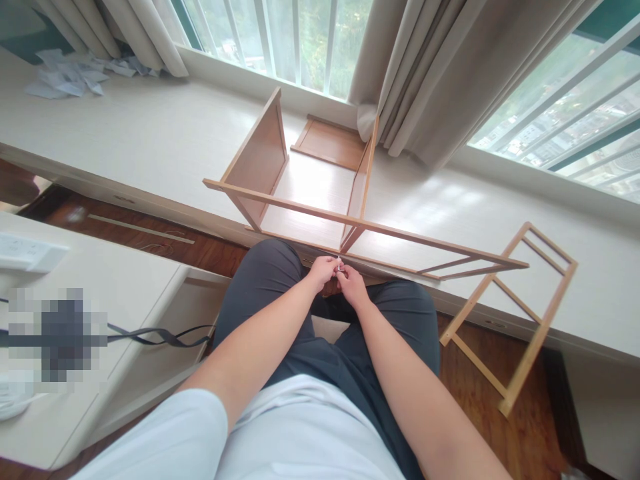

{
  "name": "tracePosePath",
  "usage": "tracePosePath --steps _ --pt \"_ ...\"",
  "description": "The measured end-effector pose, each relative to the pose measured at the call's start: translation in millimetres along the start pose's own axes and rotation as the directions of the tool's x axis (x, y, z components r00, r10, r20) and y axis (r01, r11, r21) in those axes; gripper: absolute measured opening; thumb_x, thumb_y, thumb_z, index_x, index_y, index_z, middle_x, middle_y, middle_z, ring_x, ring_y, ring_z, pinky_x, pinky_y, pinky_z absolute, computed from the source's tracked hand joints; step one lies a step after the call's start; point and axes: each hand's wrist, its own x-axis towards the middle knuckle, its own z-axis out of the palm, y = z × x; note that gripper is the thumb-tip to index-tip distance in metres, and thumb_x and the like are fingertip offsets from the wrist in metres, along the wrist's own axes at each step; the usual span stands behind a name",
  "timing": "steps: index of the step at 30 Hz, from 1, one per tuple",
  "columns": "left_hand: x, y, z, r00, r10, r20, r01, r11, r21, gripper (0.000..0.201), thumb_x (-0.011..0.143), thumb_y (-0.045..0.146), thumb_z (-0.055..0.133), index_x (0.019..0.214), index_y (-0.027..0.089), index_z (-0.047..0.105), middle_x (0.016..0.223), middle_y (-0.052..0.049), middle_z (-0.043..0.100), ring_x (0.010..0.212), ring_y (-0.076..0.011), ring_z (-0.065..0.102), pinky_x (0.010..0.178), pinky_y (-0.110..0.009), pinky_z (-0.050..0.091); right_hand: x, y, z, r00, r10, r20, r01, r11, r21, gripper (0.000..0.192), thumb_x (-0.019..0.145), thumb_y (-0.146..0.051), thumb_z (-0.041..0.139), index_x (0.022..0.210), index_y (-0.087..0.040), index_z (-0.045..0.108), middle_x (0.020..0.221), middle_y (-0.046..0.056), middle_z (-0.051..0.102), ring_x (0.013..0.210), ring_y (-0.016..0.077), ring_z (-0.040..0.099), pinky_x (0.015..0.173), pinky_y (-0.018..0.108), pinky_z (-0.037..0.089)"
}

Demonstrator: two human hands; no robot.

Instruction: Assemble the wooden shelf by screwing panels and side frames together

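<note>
My left hand (324,272) and my right hand (352,285) meet between my knees, close to the front edge of the window ledge. Both are closed in a pinch around a small, thin, light-coloured piece (339,262), perhaps metal; its kind is too small to make out. Just beyond my fingers a partly assembled wooden shelf frame (310,212) lies on its side on the ledge. It has a panel (257,160) upright at the left and a divider (364,180) near its middle. Neither hand appears to touch the frame.
A separate wooden ladder-like frame (530,353) leans against the ledge (150,140) at the right. A loose wooden panel (330,141) lies by the window. Crumpled white paper (67,75) is at the far left. A white desk (125,293) with a power strip (33,253) stands at my left.
</note>
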Motion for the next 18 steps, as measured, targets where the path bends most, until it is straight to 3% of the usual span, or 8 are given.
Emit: tracePosePath --steps 18 --pt "3.5 -1.2 -0.5 0.998 0.052 0.02 -0.052 0.999 0.015 0.027 0.09 0.023 0.061 0.065 0.013 0.065 0.056 -0.001 0.058 0.054 -0.0093 0.049 0.053 -0.02 0.038 -1.6 -2.1 -1.6 0.996 -0.046 -0.078 0.043 0.998 -0.045 0.028 0.088 -0.047 0.051 0.079 -0.022 0.06 0.063 -0.001 0.062 0.061 0.0176 0.056 0.062 0.027 0.04"
